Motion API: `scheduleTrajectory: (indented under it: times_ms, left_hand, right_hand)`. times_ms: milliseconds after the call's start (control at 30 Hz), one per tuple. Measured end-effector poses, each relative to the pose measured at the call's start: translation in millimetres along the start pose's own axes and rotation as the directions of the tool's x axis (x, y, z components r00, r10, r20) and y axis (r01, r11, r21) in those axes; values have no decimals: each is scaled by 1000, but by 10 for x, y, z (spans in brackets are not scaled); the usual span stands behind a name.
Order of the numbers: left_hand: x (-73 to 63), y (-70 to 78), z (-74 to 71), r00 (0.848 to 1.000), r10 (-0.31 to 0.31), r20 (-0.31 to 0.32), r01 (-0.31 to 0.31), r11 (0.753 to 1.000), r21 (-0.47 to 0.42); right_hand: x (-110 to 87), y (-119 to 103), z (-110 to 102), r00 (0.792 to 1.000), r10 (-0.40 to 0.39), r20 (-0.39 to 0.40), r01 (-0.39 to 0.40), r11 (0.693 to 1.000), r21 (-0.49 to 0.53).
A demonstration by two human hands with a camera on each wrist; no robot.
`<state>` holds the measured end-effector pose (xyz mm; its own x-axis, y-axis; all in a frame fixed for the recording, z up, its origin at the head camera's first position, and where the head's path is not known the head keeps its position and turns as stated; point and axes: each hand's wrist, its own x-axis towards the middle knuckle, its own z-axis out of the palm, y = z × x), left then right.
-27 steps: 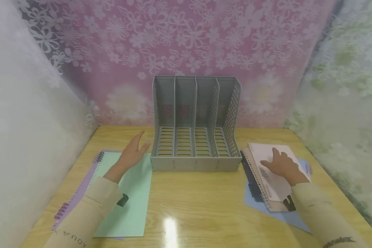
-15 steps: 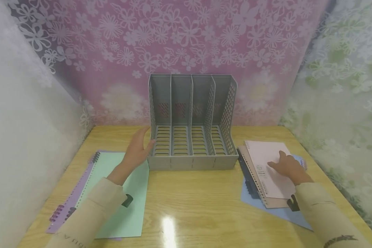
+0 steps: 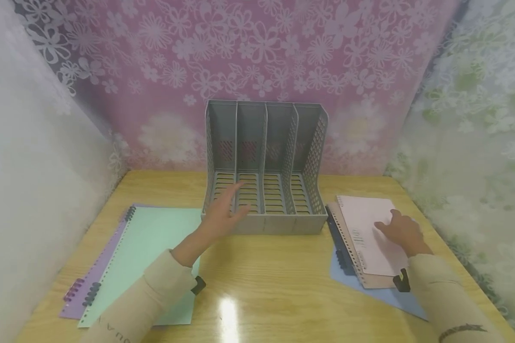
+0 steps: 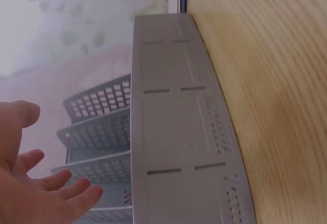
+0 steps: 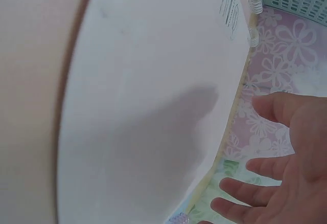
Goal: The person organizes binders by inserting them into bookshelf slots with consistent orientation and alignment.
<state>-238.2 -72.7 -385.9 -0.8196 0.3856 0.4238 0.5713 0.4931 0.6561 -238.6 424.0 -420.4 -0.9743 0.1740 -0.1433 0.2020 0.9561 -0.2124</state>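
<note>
Desk carried the whole layout. Grey four-slot rack stood upright toward the back, slots facing the person. Left of it lay a green notebook, overlapping a purple notebook. To the right, a skewed stack, bottom up: blue notebook, dark notebook, tan notebook, pale pink notebook on top.

Left hand: fingers apart, holding nothing; it appeared over the rack's front in the head view, contact not certain. Right hand: fingers apart, nothing gripped; it hung over the pink notebook, its shadow on the cover.

Risks, as judged: a low left hand could bump the rack's front wall and push it askew. A sideways press by the right hand could slide the pink notebook off the tan one, since the stack's edges were not squared. Neighbouring coils could snag if one were lifted alone.
</note>
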Motion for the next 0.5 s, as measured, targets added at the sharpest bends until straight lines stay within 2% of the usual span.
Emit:
scheduleTrajectory:
  times_ms: [133,267,367,433,500]
  left_hand:
    - [58,46,94,1000,-2,29,2,1000,-19]
    - [88,80,166,997,-44,59,52,989,-142]
    - [88,134,226,989,-83,122,114,957,-266]
    - [97,184,277,978,-104,180,161,927,-339]
    - [115,240,329,965,-111,238,205,886,-416]
  right_hand:
    - [6,62,0,999,51,9,-51,998,22]
    - [15,100,-5,998,58,14,-59,997,48]
    - [42,95,5,999,39,10,-39,997,72]
    - [59,87,5,1000,28,5,-28,996,87]
    - [81,91,4,1000,20,-11,-19,996,88]
